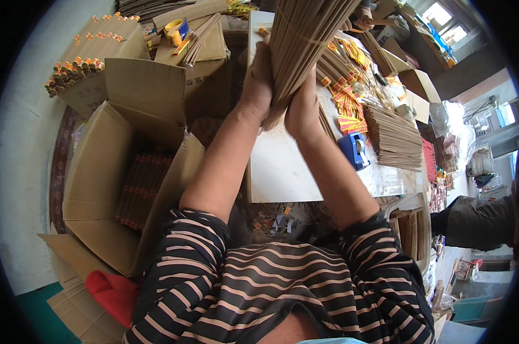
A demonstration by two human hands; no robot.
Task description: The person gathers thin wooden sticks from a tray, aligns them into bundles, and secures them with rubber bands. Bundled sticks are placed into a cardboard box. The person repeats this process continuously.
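The left hand [259,77] and the right hand [303,109] held a fat bundle of sticks [305,51] between them, one hand on each side. Most of the fingers were hidden behind it, and its far end was cut off by the top edge. The sticks were brown, thin, long and straight, packed close and leaning to the right at the far end. The bundle was up over the far part of the white table [279,175].

To the right lay red and yellow papers [349,109], a blue tape holder [354,151] and a pile of sticks [394,137]. Farther off, another person's hand [364,23] showed, partly cut off. On the left, an open cardboard box [90,183] had dark bundles [143,189] inside, hard to see in the shade.
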